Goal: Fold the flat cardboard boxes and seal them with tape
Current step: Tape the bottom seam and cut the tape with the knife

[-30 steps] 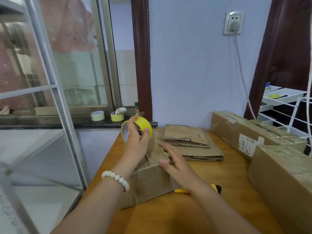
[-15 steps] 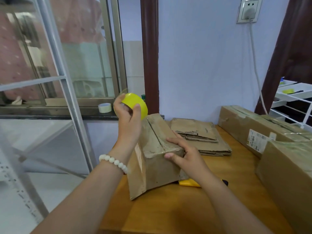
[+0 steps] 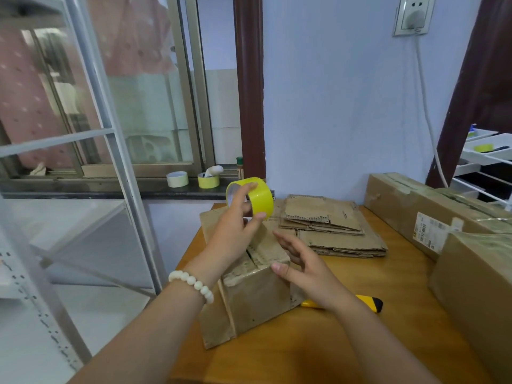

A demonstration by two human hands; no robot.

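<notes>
A small folded cardboard box (image 3: 255, 295) stands on the wooden table (image 3: 318, 342), its closed top flaps facing up. My left hand (image 3: 235, 234) grips a yellow tape roll (image 3: 256, 199) just above the far end of the box's top seam. My right hand (image 3: 302, 266) has its fingers spread, with the thumb touching the box's near right top corner. A stack of flat cardboard boxes (image 3: 329, 225) lies farther back on the table.
A yellow utility knife (image 3: 371, 303) lies under my right forearm. Long sealed cartons (image 3: 432, 214) and a big box (image 3: 476, 286) fill the right side. Two tape rolls (image 3: 194, 180) sit on the windowsill. A metal rack (image 3: 91, 134) stands at the left.
The box has been set back down flat on the table after being tilted up. My left hand lowered the tape roll to the box top; my right hand loosened its hold.
</notes>
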